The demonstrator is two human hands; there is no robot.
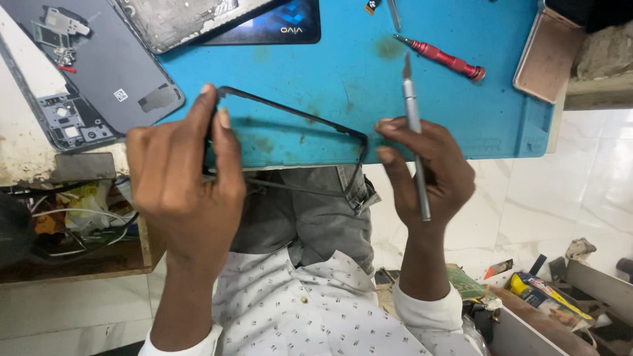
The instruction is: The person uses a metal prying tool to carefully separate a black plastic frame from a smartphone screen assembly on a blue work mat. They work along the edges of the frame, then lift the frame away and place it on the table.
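Observation:
A thin black rectangular phone frame (293, 113) hangs in the air over the near edge of a blue work mat (343, 72). My left hand (181, 178) grips the frame's left short side between thumb and fingers. My right hand (428, 171) holds a slim silver craft knife (414, 125), blade pointing up and away, and its fingertips touch the frame's right end. The frame's lower long side runs in front of my lap.
A red screwdriver (443, 58) lies on the mat's far right. A grey phone back cover (105, 62) and small parts sit at upper left, a dark phone (277, 23) at top, a pinkish phone case (547, 56) at right. An open drawer with wires (72, 224) is at left.

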